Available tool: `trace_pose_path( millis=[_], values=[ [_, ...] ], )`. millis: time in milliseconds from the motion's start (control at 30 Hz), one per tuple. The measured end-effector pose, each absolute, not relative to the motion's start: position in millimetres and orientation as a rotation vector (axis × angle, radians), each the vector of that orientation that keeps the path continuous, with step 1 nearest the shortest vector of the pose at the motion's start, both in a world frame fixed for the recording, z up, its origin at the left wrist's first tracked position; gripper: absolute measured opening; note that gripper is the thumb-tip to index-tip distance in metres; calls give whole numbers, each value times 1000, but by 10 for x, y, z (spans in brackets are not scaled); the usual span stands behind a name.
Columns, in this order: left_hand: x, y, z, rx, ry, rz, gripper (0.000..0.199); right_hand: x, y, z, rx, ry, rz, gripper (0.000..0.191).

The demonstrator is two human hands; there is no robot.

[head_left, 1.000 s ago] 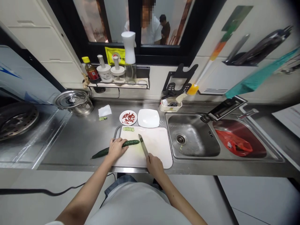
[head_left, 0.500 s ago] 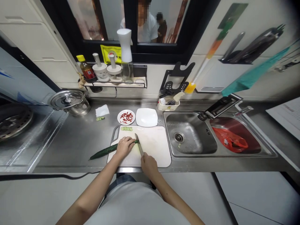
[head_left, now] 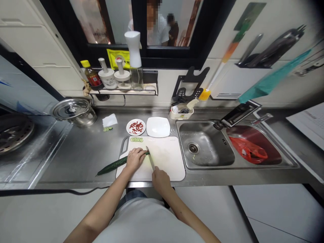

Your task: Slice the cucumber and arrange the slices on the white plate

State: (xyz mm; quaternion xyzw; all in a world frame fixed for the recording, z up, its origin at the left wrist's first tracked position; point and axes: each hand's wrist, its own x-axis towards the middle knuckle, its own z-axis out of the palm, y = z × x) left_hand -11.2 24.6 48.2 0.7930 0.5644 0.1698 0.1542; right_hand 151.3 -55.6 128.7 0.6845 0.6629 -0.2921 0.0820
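Note:
A long dark green cucumber (head_left: pixel 112 166) lies slantwise over the left side of a white cutting board (head_left: pixel 169 162), its far-left end past the board. My left hand (head_left: pixel 135 158) is closed over the cucumber near its cut end. In my right hand (head_left: pixel 160 179) is the handle of a knife (head_left: pixel 151 159), its blade against the cucumber's cut end, just right of my left fingers. A row of cucumber slices (head_left: pixel 136 139) overlaps at the board's upper left. Behind the board are a round plate (head_left: pixel 128 131) with chopped red pieces and a white square plate (head_left: pixel 158 127).
A double sink (head_left: pixel 205 167) adjoins the board on the right, with a red plastic bag (head_left: pixel 249 150) in its far basin. Left stand a lidded steel pot (head_left: pixel 86 116), a white paper (head_left: pixel 109 120) and green slices (head_left: pixel 107 129). A spice rack (head_left: pixel 126 91) hangs behind.
The knife and both hands stay almost in the same place at the cucumber's cut end. The camera view has shifted very slightly.

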Motion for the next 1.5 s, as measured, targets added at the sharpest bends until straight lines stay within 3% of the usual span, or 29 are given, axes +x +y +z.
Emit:
trace_pose_path(
  millis=[1500],
  values=[
    [-111, 249, 473, 2249, 1604, 519, 27, 1537, -448, 1244, 1963, 1978, -890, 32]
  ],
)
